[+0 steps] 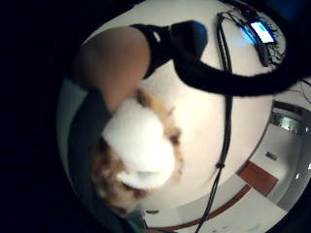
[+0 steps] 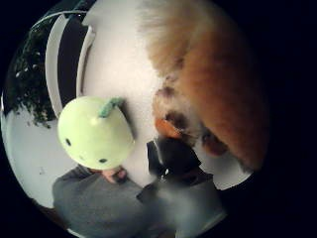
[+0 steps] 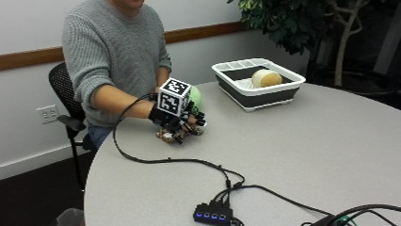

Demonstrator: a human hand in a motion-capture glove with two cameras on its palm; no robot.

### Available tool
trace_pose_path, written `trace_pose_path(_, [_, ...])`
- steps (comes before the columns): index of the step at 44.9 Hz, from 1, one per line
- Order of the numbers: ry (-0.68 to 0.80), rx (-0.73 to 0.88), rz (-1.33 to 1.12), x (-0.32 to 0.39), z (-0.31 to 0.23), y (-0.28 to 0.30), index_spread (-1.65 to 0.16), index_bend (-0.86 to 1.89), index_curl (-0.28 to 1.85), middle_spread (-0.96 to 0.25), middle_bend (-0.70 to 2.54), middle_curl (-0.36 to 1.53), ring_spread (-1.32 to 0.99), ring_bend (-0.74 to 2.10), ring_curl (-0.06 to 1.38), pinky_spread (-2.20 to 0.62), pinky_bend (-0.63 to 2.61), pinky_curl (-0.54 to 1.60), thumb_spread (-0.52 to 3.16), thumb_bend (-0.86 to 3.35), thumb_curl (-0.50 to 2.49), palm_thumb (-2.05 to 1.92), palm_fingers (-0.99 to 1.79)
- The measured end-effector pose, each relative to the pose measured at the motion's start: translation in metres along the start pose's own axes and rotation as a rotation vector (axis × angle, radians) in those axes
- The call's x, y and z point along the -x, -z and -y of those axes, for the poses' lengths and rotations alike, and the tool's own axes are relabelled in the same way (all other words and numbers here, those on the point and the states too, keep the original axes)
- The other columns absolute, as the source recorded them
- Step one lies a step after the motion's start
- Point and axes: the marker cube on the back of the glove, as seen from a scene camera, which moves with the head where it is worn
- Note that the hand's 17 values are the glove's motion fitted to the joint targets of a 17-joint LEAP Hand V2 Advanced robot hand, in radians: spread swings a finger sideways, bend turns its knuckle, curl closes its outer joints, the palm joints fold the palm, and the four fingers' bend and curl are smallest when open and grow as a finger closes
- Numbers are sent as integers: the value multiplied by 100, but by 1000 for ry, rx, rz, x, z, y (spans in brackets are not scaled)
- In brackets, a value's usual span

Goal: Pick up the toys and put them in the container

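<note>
In the outside view my gloved right hand [image 3: 168,117] is down over a small brown and white plush toy [image 3: 180,134] that lies on the table near its edge, and my fingers curl around it. Both palm views show that plush toy [image 1: 141,150] close against the palm, with its orange-brown fur [image 2: 213,84] filling much of the thumb side one. A round green plush toy [image 3: 196,96] with a leaf on top [image 2: 94,131] sits on the table just behind my hand. The dark, white-rimmed container [image 3: 276,92] stands farther along the table, with a cream and yellow toy [image 3: 266,77] inside.
A black cable [image 3: 175,161] runs from my hand across the round grey table [image 3: 300,155] to a small hub with blue lights [image 3: 213,216] near the front edge. A potted plant [image 3: 294,19] stands behind the container.
</note>
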Motion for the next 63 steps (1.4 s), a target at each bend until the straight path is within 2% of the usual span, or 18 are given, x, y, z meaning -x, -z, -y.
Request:
trace_pose_path(6, [1,-43,-37,2,0,-4,-36,9,23,-12,3,16,-5,28,37,9,112,41,126,-1,35,4,-21])
trace_pose_path(9, [11,-94,-50,2,-1,-5,-37,4,20,-15,12,16,-14,60,45,2,113,41,127,1,36,9,7])
trace_pose_path(13, [12,-161,-45,1,-2,-7,-39,7,17,-18,28,21,-24,79,47,-7,104,37,130,2,38,14,27])
trace_pose_path(15, [10,-200,-27,0,0,-7,-39,9,16,-20,42,25,-30,93,51,-18,101,35,134,6,39,20,58])
trace_pose_path(20, [16,-255,15,-1,6,-6,-38,12,15,-24,54,31,-37,110,58,-31,105,38,131,14,46,39,77])
trace_pose_path(27, [56,-268,72,6,14,12,-39,23,18,-28,67,39,-42,115,64,-38,103,40,113,20,58,60,83])
trace_pose_path(34, [102,-326,151,27,23,87,-42,35,24,-30,79,47,-45,116,66,-41,96,41,95,23,69,69,92])
trace_pose_path(45, [366,-384,136,121,56,194,-45,42,31,-31,84,55,-48,117,69,-44,96,44,72,21,82,70,88])
trace_pose_path(57, [595,-375,65,294,114,198,-47,45,39,-31,85,64,-49,119,71,-44,98,46,57,19,92,69,79])
trace_pose_path(63, [613,-340,28,337,135,174,-48,45,43,-32,85,67,-50,119,72,-44,100,47,53,18,97,69,75])
